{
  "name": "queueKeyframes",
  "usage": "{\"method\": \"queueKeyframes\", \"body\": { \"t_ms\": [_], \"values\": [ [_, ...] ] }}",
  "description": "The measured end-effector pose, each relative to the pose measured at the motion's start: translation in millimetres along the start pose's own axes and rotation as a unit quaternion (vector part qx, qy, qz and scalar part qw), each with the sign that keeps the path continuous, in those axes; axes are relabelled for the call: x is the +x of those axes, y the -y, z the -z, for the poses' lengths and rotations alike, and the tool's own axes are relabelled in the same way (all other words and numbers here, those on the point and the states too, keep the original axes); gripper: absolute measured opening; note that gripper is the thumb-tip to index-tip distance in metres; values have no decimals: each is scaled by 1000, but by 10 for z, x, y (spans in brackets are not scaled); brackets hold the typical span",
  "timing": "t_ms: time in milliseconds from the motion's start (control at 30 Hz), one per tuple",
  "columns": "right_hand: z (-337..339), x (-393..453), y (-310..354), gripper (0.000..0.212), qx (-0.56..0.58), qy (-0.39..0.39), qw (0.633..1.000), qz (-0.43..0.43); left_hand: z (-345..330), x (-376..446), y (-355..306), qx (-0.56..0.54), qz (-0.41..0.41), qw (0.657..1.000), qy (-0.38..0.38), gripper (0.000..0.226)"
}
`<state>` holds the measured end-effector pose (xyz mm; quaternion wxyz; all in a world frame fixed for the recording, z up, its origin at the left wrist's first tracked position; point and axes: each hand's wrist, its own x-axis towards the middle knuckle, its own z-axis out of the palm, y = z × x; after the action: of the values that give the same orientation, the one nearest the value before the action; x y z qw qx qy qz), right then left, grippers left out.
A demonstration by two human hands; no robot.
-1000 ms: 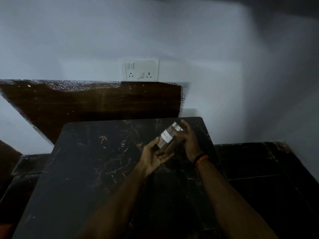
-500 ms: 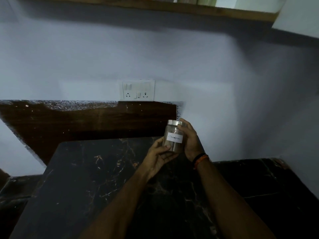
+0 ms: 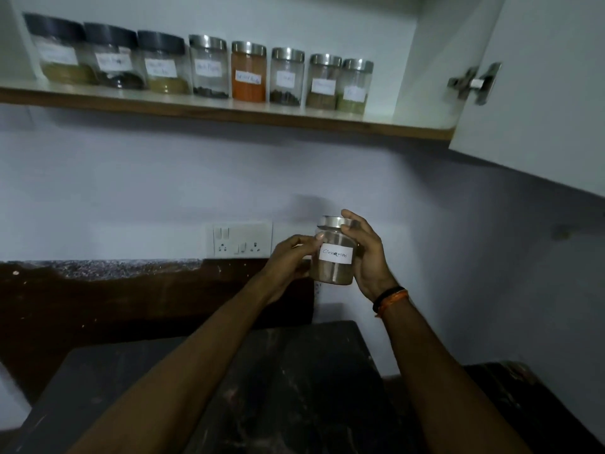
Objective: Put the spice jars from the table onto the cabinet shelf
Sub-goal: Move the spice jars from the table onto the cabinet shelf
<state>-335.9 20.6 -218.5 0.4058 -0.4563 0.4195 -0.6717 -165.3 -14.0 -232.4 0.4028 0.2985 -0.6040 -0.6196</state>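
A glass spice jar (image 3: 334, 267) with a steel lid and a white label reading "Cinnamon" is held upright in the air in front of the wall, above the dark marble table (image 3: 294, 371). My right hand (image 3: 368, 257) wraps its right side and lid. My left hand (image 3: 291, 260) grips its left side with the fingertips. High above, the cabinet shelf (image 3: 229, 113) carries a row of several labelled jars, among them an orange-filled jar (image 3: 248, 72) and the rightmost jar (image 3: 355, 86). Bare shelf lies to the right of that jar.
The open white cabinet door (image 3: 537, 93) with a metal hinge (image 3: 474, 83) hangs at the upper right. A wall socket plate (image 3: 240, 239) sits behind my left hand. A dark wooden board (image 3: 131, 299) leans against the wall behind the table.
Both hands have lifted the jar from near the table top to well above it and turned it upright. My view has tilted up, bringing the shelf and its jars into sight.
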Motion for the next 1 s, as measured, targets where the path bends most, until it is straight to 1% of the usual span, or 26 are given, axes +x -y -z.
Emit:
{"method": "queueKeyframes", "body": {
  "t_ms": [67, 167, 233, 500, 567, 667, 767, 833, 900, 1000],
  "values": [
    [-11, 101, 218, 53, -7, 8, 1000, 20, -38, 139, -235, 20, -11, 1000, 12, 52],
    [-12, 236, 519, 52, -9, 11, 999, 42, -93, 308, -563, 42, -26, 998, 32, 52],
    [-19, 314, 714, 53, -14, 14, 998, 57, -108, 413, -759, 54, -39, 997, 46, 48],
    [-54, 605, 1322, 51, -14, 25, 993, 112, -199, 700, -1457, 110, -102, 985, 83, 40],
    [-67, 643, 1442, 54, -22, 26, 991, 126, -234, 762, -1612, 132, -114, 980, 93, 41],
    [-63, 675, 1558, 56, -18, 29, 990, 139, -283, 851, -1819, 162, -115, 974, 113, 50],
    [-46, 697, 1619, 50, -1, 44, 989, 138, -332, 921, -1988, 175, -104, 971, 128, 60],
    [-36, 722, 1645, 46, 11, 50, 989, 136, -378, 950, -2080, 175, -108, 969, 138, 54],
    [-23, 754, 1660, 47, 6, 49, 989, 140, -425, 966, -2161, 167, -105, 969, 145, 43],
    [-2, 804, 1689, 55, -27, 52, 987, 149, -459, 1011, -2239, 150, -81, 975, 141, 36]
  ]
}}
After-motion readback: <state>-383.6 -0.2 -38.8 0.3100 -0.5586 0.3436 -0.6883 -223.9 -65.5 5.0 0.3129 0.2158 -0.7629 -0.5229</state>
